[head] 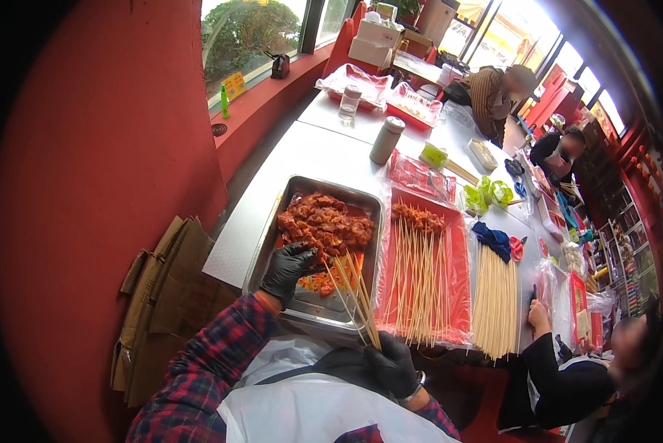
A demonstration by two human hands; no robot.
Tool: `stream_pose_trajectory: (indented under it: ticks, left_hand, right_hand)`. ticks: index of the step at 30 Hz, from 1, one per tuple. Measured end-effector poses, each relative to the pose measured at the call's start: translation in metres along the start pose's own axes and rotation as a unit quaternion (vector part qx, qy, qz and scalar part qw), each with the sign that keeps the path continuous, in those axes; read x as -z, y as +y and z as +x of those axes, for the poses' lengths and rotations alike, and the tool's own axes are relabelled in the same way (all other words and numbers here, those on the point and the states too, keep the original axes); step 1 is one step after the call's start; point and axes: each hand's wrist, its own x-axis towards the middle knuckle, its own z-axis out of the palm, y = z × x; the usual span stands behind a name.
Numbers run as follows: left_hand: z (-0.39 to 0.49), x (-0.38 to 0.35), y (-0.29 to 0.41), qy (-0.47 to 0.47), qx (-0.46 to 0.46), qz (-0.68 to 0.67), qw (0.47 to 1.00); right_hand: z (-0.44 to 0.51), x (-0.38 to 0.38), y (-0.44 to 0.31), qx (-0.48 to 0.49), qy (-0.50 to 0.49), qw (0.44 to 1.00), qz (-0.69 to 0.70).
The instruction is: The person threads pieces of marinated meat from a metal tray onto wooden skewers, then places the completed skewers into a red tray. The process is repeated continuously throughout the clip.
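Observation:
My left hand (290, 271), in a black glove, grips a piece of red marinated meat at the near left of a steel tray (316, 317). A heap of the same marinated meat (329, 224) fills the tray's far part, with red oil pooled below it. In my right hand (392, 362), also gloved in black, is a bundle of bamboo skewers (362, 304); their tips fan out over the tray towards my left hand. One skewer tip reaches close to the held meat; whether it pierces it is unclear. Beside the steel tray, a red plastic-lined tray (460, 277) holds several meat-loaded skewers (420, 266).
A pile of bare bamboo skewers (495, 304) lies right of the red tray, with a blue cloth (492, 241) and red-handled scissors (517, 248) beyond. A grey-green flask (387, 139) and a glass jar (350, 102) stand farther back. Co-workers sit around the table; one person's hand (539, 317) holds a dark tool.

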Motion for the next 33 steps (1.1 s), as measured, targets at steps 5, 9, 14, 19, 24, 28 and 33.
stream_pose_trajectory:
  ticks: [5, 9, 14, 19, 24, 28, 33]
  left_hand:
    - [0.000, 0.003, 0.014, -0.041, 0.037, 0.054, 0.997]
    - [0.006, 0.014, 0.016, -0.076, 0.042, 0.078, 0.993]
    - [0.004, 0.012, 0.022, -0.099, 0.105, 0.019, 0.989]
    - [0.002, 0.009, 0.022, -0.095, 0.049, 0.051, 0.993]
    - [-0.002, 0.001, 0.013, -0.071, -0.037, 0.120, 0.990]
    - [-0.002, 0.003, 0.013, -0.092, 0.002, 0.082, 0.992]
    - [-0.008, -0.003, 0.012, -0.105, 0.015, 0.097, 0.990]
  right_hand:
    - [-0.005, 0.010, 0.029, -0.022, -0.026, 0.999, -0.025]
    - [-0.005, 0.010, 0.031, -0.039, -0.028, 0.999, -0.001]
    - [-0.004, 0.007, 0.024, -0.039, -0.013, 0.999, 0.002]
    - [-0.005, 0.007, 0.005, -0.048, -0.004, 0.999, -0.017]
    - [-0.004, 0.000, -0.004, -0.030, 0.015, 0.999, 0.004]
    - [0.000, -0.002, -0.008, -0.012, 0.013, 0.999, 0.040]
    - [0.004, 0.000, -0.009, -0.043, -0.005, 0.996, 0.080]
